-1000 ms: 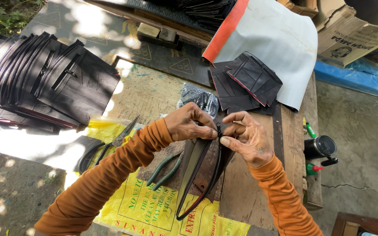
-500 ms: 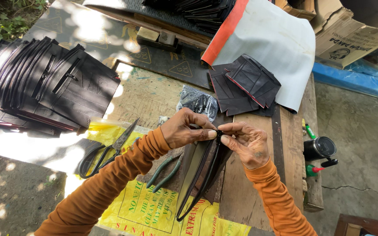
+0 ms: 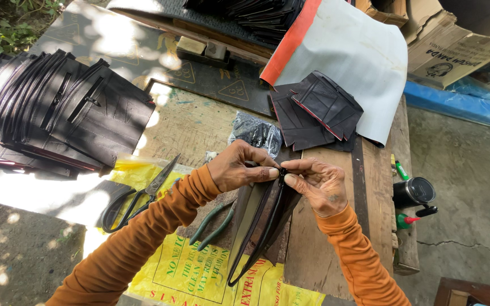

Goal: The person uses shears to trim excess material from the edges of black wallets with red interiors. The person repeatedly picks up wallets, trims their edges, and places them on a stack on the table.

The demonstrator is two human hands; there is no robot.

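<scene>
Black zipper strip (image 3: 259, 226) pinched by both hands' fingers (image 3: 273, 171).

Bare wooden surface (image 3: 327, 266) lies open at five o'clock of the hands; green-handled pliers (image 3: 215, 224) and steel scissors (image 3: 143, 195) crowd eight o'clock.

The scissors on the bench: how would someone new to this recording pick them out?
Start at the yellow printed sack under the person's left sleeve. The scissors lie at its upper left edge, blades toward the hands. Black loop handles set them apart from the green-handled pliers nearby.
</scene>
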